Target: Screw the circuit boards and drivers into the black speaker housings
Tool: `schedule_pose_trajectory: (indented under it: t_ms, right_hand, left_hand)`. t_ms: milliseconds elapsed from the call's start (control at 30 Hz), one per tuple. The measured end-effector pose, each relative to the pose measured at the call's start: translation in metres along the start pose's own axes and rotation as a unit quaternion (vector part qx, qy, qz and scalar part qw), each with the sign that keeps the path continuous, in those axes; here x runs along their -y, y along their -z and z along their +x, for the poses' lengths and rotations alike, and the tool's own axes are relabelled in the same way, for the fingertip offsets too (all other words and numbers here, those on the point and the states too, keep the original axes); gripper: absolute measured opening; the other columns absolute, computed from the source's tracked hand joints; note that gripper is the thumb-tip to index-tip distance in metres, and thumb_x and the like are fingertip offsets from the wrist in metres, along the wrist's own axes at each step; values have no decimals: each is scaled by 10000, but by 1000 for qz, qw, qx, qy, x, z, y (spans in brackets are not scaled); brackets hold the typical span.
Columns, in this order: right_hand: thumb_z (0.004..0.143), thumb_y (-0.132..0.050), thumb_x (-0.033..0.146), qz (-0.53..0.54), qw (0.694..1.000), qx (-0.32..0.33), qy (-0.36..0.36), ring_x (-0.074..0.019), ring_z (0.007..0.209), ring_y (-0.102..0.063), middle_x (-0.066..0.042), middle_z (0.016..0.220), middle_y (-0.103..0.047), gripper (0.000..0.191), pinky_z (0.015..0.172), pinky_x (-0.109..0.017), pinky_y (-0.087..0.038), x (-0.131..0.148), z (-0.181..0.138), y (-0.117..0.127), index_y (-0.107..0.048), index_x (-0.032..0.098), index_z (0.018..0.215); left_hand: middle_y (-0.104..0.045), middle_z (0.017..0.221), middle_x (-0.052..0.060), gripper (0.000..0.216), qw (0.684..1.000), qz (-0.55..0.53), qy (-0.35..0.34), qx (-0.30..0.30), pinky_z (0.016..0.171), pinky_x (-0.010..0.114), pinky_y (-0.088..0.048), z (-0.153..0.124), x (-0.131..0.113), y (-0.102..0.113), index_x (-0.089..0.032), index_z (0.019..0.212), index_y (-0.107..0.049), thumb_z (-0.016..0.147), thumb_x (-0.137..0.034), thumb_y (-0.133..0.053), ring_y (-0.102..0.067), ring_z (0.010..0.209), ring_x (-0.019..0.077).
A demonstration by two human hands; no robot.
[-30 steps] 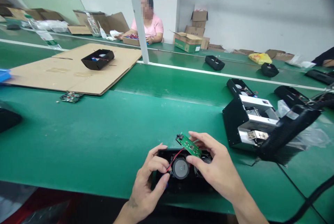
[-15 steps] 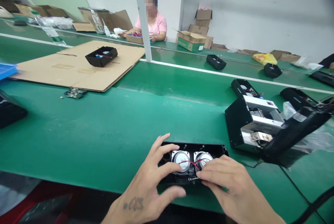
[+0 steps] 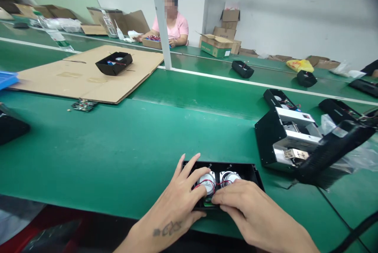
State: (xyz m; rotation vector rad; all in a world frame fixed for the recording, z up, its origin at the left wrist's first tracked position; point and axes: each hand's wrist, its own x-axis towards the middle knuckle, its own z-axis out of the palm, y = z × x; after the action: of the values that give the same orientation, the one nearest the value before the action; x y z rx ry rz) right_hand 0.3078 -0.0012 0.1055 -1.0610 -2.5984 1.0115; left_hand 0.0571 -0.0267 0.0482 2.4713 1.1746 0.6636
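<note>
A long black speaker housing (image 3: 245, 169) lies open side up at the table's near edge, with a left speaker (image 3: 208, 185) and a right speaker (image 3: 229, 177) inside. Red and black wires (image 3: 217, 184) run across them. My left hand (image 3: 184, 192) is over the housing's left end, thumb outside the front wall and index finger inside; its other fingers are spread. Fingers pinched, my right hand (image 3: 240, 204) holds a small green circuit board (image 3: 208, 202) low inside the front wall. Most of the board is hidden by my fingers.
Right of the housing stands a black and silver machine (image 3: 283, 139), a black cable (image 3: 333, 209) beside it. Other speaker housings (image 3: 279, 99) lie beyond. A cardboard sheet (image 3: 88, 82) and a loose circuit board (image 3: 84, 105) lie left. Across the tables sits a person (image 3: 177, 28).
My left hand has closed in on the front wall, its thumb drawing nearer. My right hand has moved slightly left with the board, whose green face now shows between my hands.
</note>
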Motion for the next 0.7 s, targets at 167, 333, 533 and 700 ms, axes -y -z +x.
schedule_pose_trajectory:
  t_ms: [167, 333, 533, 700]
  right_hand:
    - [992, -600, 71, -6, 1000, -15, -1, -234, 1061, -782, 33, 1118, -845, 446, 987, -373, -555, 3, 6, 6, -777, 374, 1268]
    - [941, -550, 6, -83, 996, 26, 31, -242, 1050, -774, 9, 1169, -832, 490, 886, -364, -531, 7, 17, 15, -758, 318, 1257]
    - [880, -693, 104, -83, 995, 40, 47, -224, 982, -760, 41, 1110, -813, 328, 867, -357, -496, 7, 20, 17, -776, 324, 1108]
    - [856, -657, 57, -151, 989, 9, -3, -296, 1012, -757, -80, 1130, -808, 362, 900, -420, -502, 11, 22, 7, -748, 217, 1168]
  left_hand:
    - [-690, 1427, 114, 390, 999, -26, -10, -16, 1263, 876, -238, 3, 3, 2, -215, 993, -641, 737, -39, -877, -396, 1595, 497]
    - [-685, 1409, 90, 392, 999, -41, 11, -22, 1291, 837, -218, 4, 6, 0, -234, 1004, -669, 734, -35, -870, -406, 1593, 470]
    - [-718, 1381, 58, 312, 1000, -28, 10, 2, 1282, 835, -207, 6, 4, 1, -250, 1010, -725, 786, -95, -877, -383, 1603, 477]
    - [-777, 1262, 25, 216, 994, -88, 24, 55, 1198, 643, -444, 37, 14, 27, -261, 862, -810, 712, -218, -960, -587, 1427, 446]
